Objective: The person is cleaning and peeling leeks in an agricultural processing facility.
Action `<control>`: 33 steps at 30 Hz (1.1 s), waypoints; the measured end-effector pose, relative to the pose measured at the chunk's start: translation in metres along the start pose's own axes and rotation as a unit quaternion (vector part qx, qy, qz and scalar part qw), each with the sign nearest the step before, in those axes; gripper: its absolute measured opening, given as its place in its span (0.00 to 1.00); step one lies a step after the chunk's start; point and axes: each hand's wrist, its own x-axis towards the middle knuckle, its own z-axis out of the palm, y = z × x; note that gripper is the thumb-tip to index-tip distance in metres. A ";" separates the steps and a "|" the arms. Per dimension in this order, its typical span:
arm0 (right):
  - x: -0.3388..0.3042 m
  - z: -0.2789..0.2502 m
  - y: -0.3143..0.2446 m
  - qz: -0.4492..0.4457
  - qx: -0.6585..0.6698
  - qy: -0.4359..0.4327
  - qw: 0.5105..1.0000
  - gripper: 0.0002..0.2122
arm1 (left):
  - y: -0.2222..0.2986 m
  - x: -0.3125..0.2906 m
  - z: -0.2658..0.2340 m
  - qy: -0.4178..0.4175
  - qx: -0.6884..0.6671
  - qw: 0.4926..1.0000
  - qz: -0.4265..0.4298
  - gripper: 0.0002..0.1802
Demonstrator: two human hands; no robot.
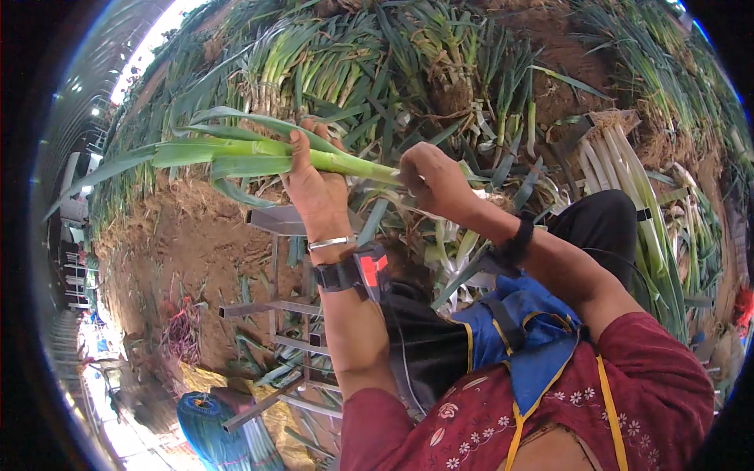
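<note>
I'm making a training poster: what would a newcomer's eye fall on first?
Probably the bright green leek left of upper centre, in the left hand, its paler end at the right hand. Next, the blue cloth with yellow edging, lower right of centre. Bundled leeks crowd the top.

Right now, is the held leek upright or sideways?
Sideways: the leek runs across the left hand, its leaves pointing left.

Held leek [349, 163]: bright green, yellower along stalk. Blouse [667, 353]: maroon, printed with small white flowers, pale pinkish rose. Apron [542, 369]: blue, yellow-edged. Trousers [428, 337]: plain black. Bangle [331, 243]: silvery. Left wristband [336, 275]: black, red-orange patch [373, 268]. Soil [157, 251]: brown. Plastic sheeting [287, 432]: golden yellow.
</note>
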 end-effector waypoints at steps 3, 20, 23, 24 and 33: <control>0.001 -0.004 0.004 0.083 0.127 -0.002 0.988 0.08 | 0.002 -0.002 0.001 0.027 -0.004 1.000 0.008 0.25; 0.005 -0.060 0.048 0.048 -0.064 -0.115 0.990 0.11 | 0.021 0.005 -0.017 0.014 0.013 0.997 0.069 0.17; -0.001 -0.041 0.040 0.051 -0.036 -0.128 0.990 0.08 | 0.015 0.008 -0.018 -0.014 -0.013 0.998 0.059 0.21; -0.001 -0.036 0.036 0.077 -0.035 -0.137 0.987 0.08 | 0.016 0.007 -0.017 -0.027 -0.015 0.998 0.054 0.21; -0.004 -0.039 0.043 0.206 0.089 -0.125 0.967 0.05 | 0.027 0.000 -0.016 -0.088 -0.084 0.991 0.049 0.17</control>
